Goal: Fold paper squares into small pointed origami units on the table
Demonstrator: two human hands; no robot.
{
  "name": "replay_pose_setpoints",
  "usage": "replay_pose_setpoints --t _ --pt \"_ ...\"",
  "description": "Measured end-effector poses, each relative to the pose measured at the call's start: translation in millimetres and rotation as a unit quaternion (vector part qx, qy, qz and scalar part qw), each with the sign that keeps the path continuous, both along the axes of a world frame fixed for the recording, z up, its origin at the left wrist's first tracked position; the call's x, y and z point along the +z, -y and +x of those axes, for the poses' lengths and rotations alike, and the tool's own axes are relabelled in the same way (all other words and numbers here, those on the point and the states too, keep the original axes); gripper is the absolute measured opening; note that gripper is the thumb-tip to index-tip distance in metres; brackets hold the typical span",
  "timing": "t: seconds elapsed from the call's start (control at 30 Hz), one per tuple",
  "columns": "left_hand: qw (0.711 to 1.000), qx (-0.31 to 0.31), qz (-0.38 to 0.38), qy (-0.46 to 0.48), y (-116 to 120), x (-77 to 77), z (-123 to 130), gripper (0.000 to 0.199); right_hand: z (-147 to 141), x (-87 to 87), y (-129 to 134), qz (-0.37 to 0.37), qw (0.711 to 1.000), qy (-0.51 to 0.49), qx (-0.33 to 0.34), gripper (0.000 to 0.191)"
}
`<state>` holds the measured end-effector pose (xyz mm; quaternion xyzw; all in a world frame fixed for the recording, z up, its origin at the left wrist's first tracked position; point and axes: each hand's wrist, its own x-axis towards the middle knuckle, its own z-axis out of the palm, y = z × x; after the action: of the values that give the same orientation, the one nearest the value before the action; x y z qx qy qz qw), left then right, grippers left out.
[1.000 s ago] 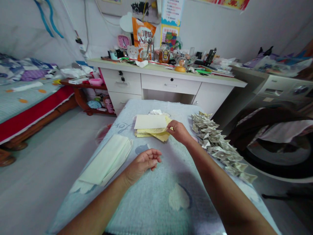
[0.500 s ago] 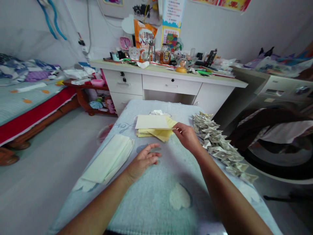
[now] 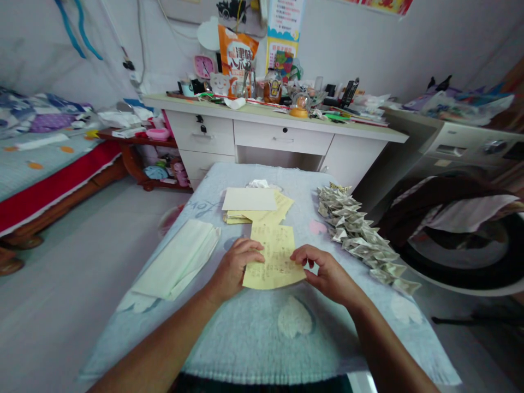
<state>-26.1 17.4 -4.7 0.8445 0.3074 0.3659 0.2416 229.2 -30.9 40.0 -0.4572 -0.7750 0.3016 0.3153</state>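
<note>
A yellow sheet of paper (image 3: 273, 259) with faint marks is held between my two hands above the cloth-covered table (image 3: 229, 349). My left hand (image 3: 237, 267) grips its left edge, thumb hidden beneath. At the right edge, my right hand (image 3: 321, 270) pinches the sheet between thumb and fingers. Just beyond lies a stack of yellow paper (image 3: 284, 204), with a white card (image 3: 249, 199) on top. To the left is a folded pile of pale sheets (image 3: 178, 262). Rows of folded pointed paper pieces (image 3: 356, 232) run along the right side.
A crumpled white tissue (image 3: 258, 184) lies behind the stack. Beyond the table stands a cluttered white desk (image 3: 282, 139). A washing machine (image 3: 462, 147) with cloth hanging from its door is on the right, a bed (image 3: 49, 164) on the left.
My right hand has drawn the yellow sheet off the stack towards me. My left hand, open before, has closed on the sheet's left edge. The view has shifted slightly.
</note>
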Motion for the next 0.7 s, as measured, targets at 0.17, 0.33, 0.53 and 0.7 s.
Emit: replay_pose_setpoints --t 0.17,0.33,0.53,0.7 --pt "0.999 -0.035 -0.007 -0.01 3 5.6 1 0.012 -2 -8.6 -11 0.057 0.992 0.111 0.014 0.036" --pt "0.997 -0.028 -0.045 -0.056 5 5.2 2 0.011 -5 -9.6 -20 0.006 0.992 0.085 0.095 0.012" --pt "0.98 0.001 -0.196 -0.042 7 0.3 0 0.015 -4 -12.1 -19 -0.117 0.989 -0.006 0.088 0.025" --pt "0.95 0.023 -0.307 0.054 5 -2.9 6 0.051 -4 -37.2 -21 -0.146 0.987 -0.066 -0.005 0.033"
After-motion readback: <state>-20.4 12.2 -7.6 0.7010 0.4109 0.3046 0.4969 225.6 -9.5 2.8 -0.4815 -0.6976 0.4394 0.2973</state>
